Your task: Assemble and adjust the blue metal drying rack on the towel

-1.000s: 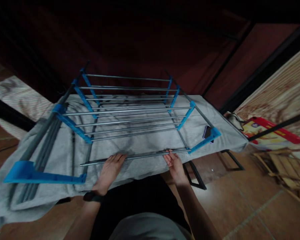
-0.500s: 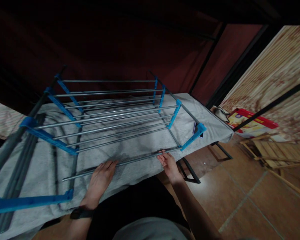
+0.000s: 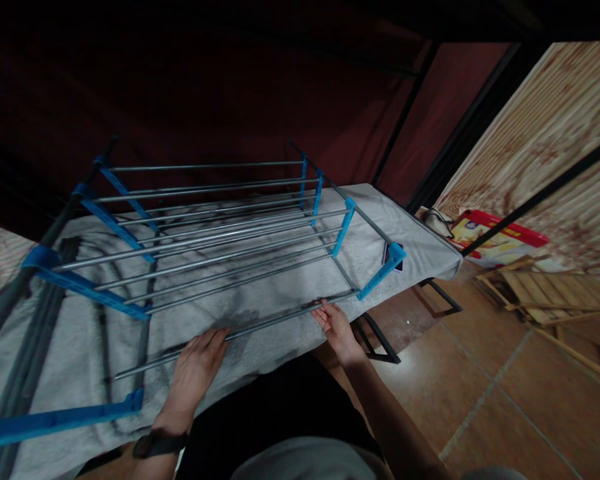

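A thin grey metal rod (image 3: 273, 323) runs along the front of a rack frame with blue plastic brackets and several parallel metal bars (image 3: 220, 251). My left hand (image 3: 200, 363) lies over the rod's left half with its fingers closed round it. Toward the right end, my right hand (image 3: 336, 328) holds the same rod between thumb and fingers. The rod's right end meets the lower end of a blue bracket (image 3: 381, 272). Its left end is free, above and behind another blue bracket (image 3: 63, 416). My palms hide parts of the grip.
A grey cloth (image 3: 420, 247) covers the table under the rack. Beneath the right bracket lies a phone (image 3: 399, 265). Dark tubes (image 3: 35, 340) rest at the left. On the right are a red and yellow box (image 3: 500, 237) and a folded wooden piece (image 3: 555, 290) on the tiled floor.
The rod's free left end has shifted slightly left and down in view. Both hands keep their hold. The whole scene has shifted a little left as the camera moved.
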A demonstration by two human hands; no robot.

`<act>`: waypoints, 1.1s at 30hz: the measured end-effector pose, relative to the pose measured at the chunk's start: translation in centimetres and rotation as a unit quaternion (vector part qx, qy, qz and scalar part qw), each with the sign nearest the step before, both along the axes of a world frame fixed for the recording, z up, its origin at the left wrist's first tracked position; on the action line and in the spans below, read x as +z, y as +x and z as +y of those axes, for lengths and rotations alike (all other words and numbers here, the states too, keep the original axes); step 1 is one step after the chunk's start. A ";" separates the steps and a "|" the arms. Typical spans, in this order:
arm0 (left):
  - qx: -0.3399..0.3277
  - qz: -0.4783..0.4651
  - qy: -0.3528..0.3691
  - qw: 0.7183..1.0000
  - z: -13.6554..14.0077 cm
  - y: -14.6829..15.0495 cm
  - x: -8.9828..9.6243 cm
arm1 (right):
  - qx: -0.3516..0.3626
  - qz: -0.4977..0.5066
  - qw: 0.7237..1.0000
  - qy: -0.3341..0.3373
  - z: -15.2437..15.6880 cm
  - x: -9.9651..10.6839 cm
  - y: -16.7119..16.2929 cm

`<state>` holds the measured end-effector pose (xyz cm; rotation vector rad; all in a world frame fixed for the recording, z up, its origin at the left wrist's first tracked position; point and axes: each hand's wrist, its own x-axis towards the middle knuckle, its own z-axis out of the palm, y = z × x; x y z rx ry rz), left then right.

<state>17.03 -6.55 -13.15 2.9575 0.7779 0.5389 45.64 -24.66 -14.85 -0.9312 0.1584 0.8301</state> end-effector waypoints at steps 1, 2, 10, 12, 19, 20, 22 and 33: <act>0.000 0.000 -0.002 1.000 0.0 0.0 0.1 | 0.002 -0.004 1.000 0.003 0.0 0.0 0.0; 0.001 0.000 -0.004 1.000 -0.1 0.0 0.2 | 0.004 -0.009 1.000 0.005 0.0 0.1 0.0; 0.007 0.005 -0.001 1.000 -0.9 -0.5 -0.4 | 0.000 -0.022 1.000 0.000 0.0 0.8 0.7; -0.003 0.007 0.000 1.000 -1.2 -0.5 -0.5 | 0.002 -0.028 1.000 -0.001 -0.2 0.8 0.9; -0.012 -0.003 0.009 1.000 -2.1 -1.2 -0.3 | 0.022 -0.028 0.999 0.002 -0.6 0.3 1.1; -0.010 -0.001 0.008 1.000 -2.2 -1.3 -0.2 | 0.024 -0.029 0.999 0.002 -0.6 0.2 1.0; -0.004 0.005 0.008 1.000 -2.3 -1.5 -0.1 | 0.026 -0.029 0.999 -0.001 -0.6 0.0 0.8; 0.009 0.004 0.015 1.000 -1.6 -2.1 -0.8 | 0.042 -0.021 0.999 -0.006 -0.7 -0.6 0.2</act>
